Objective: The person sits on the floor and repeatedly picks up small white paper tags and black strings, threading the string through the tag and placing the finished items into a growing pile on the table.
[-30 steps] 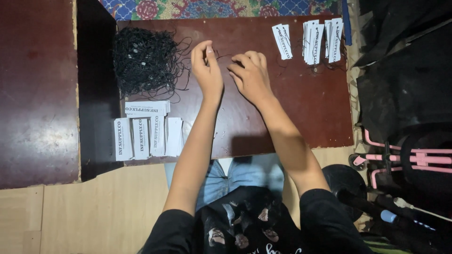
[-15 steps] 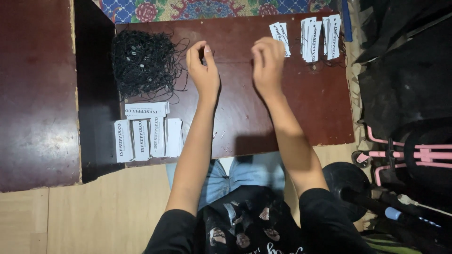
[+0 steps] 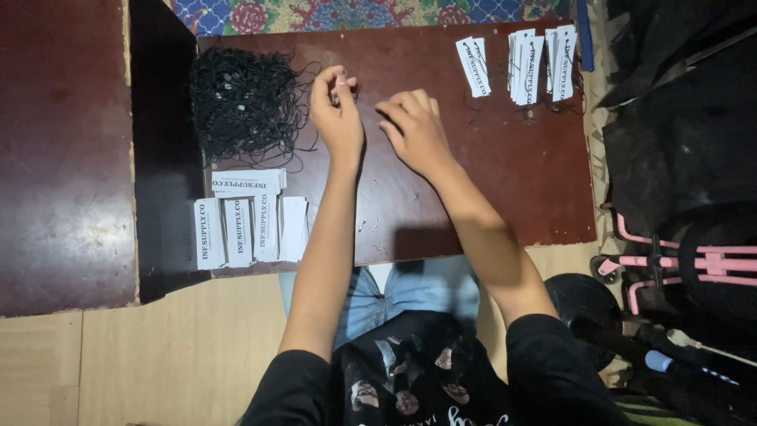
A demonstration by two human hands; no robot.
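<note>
My left hand [image 3: 335, 110] hovers over the dark red table [image 3: 473, 197], its thumb and fingers pinched together on a thin black string at the right edge of a tangled pile of black strings [image 3: 240, 102]. My right hand [image 3: 414, 130] lies just beside it, fingers loosely curled and apart, with nothing visible in them. Stacks of white paper tags [image 3: 248, 217] sit at the table's near left. More white tags with black strings attached [image 3: 520, 59] lie at the far right.
A second dark red tabletop [image 3: 63, 158] adjoins on the left. A patterned rug [image 3: 355, 14] shows beyond the table. Black bags [image 3: 678, 118] and a pink-framed object [image 3: 686, 260] crowd the right side. Pale wooden floor [image 3: 158, 355] lies below.
My right hand has come back from the tags at the far right to the middle, next to my left hand. My left hand has closed its fingertips near the string pile.
</note>
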